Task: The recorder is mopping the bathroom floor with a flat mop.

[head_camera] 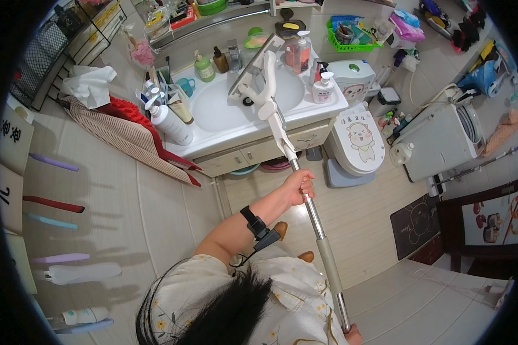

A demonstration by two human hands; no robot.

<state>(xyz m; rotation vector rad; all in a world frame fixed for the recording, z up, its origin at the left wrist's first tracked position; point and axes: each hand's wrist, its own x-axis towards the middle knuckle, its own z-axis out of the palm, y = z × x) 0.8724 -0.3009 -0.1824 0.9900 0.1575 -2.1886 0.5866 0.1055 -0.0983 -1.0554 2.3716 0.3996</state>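
My left hand (300, 187) grips the metal pole of a flat mop (323, 241) partway along its length. Down at the picture's lower edge, my right hand (353, 334) is partly in view around the pole's end. The white mop head (255, 64) is tilted over the washbasin (224, 110), its flat plate turned on edge near the far rim; whether it touches the basin is unclear. A black drain plug (247, 101) shows beneath it. Pump bottles, among them a green one (204, 67) and a clear pink one (302, 51), stand around the basin.
A toilet with a closed lid (359, 138) stands right of the vanity, beside a grey step stool (343, 179). A white washing machine (440, 142) is farther right. Towels (121, 129) hang at the left, above a white pump bottle (170, 123). A dark mat (416, 226) lies on the floor.
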